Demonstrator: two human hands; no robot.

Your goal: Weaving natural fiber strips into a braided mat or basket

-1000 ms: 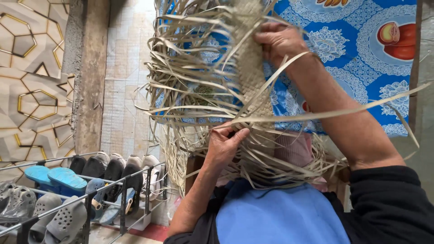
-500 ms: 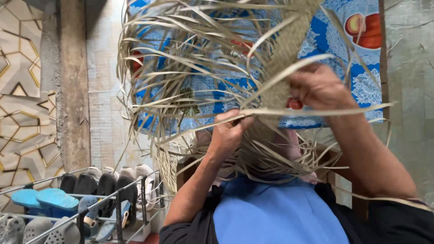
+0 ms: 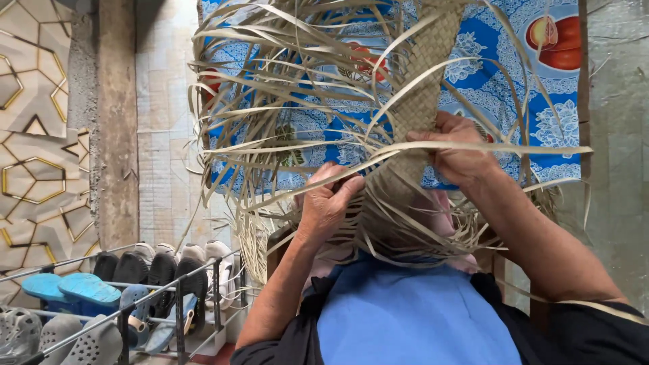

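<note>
Since the picture from half a second ago, our right hand (image 3: 454, 152) has come a little lower on the woven band (image 3: 420, 101), and the long flat strip (image 3: 473, 147) that lay under it now runs straight across in front of it. Our left hand (image 3: 328, 203) has stayed in about the same spot, low and near the middle.

Our right hand is closed around the woven band, with the fingers curled over the front of it. Our left hand is half closed, with the fingers bent and pinching some of the loose strips (image 3: 284, 115) where the weaving stops. We cannot tell just how many strips it has hold of.

The woven band is held up in front of us, between our 2 hands and above our blue shirt (image 3: 412, 318). It is tan and flat, with a small criss-cross pattern, and it goes up past the top edge. Many thin dry strips stick out from it to the left and right, curling and crossing each other. Behind it hangs a blue patterned cloth (image 3: 514, 81). Down on the left, a shoe rack (image 3: 135, 297) holds shoes and sandals
</note>
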